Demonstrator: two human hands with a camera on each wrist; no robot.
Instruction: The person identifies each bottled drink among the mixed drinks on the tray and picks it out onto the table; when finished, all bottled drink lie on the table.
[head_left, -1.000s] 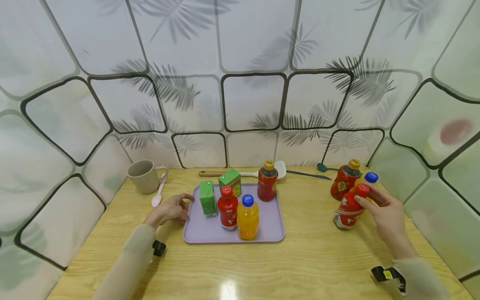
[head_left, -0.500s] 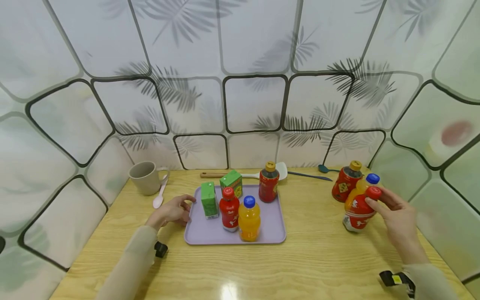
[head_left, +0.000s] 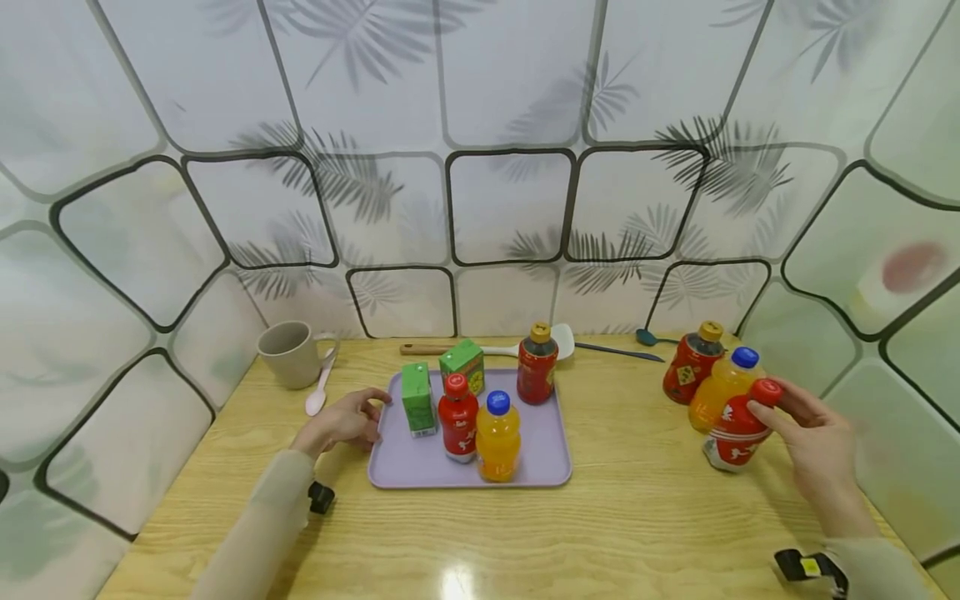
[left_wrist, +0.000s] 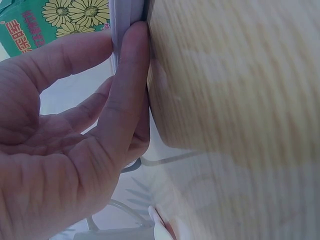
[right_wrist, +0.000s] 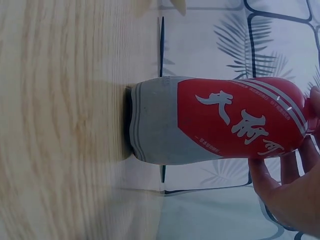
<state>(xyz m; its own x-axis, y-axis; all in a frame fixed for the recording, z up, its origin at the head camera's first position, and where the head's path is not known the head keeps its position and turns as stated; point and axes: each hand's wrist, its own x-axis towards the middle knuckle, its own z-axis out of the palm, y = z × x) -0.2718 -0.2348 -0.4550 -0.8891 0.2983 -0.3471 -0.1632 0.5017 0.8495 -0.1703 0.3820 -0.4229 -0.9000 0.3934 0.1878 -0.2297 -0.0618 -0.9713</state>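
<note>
My left hand (head_left: 343, 422) pinches the left rim of the lilac tray (head_left: 538, 454); the left wrist view shows its thumb and fingers on either side of the tray edge. With my right hand (head_left: 816, 440) I grip a red and white drink bottle (head_left: 738, 433) near its red cap, at the table's right side. That bottle leans in the head view, its base at or just over the wood; contact is hard to tell. Behind it stand an orange juice bottle (head_left: 716, 392) with a blue cap and a dark tea bottle (head_left: 692, 371) with a red label.
Two green drink cartons (head_left: 418, 400), another red bottle (head_left: 458, 425), an orange juice bottle (head_left: 498, 442) and a tea bottle (head_left: 537, 371) stand on the tray. A mug (head_left: 288, 357) and pale spoon (head_left: 318, 392) lie left. Behind the tray is a white spatula (head_left: 562, 340).
My right hand has moved the red bottle rightward and slightly nearer to me, uncovering more of the orange juice bottle behind it. The left hand and tray stay put.
</note>
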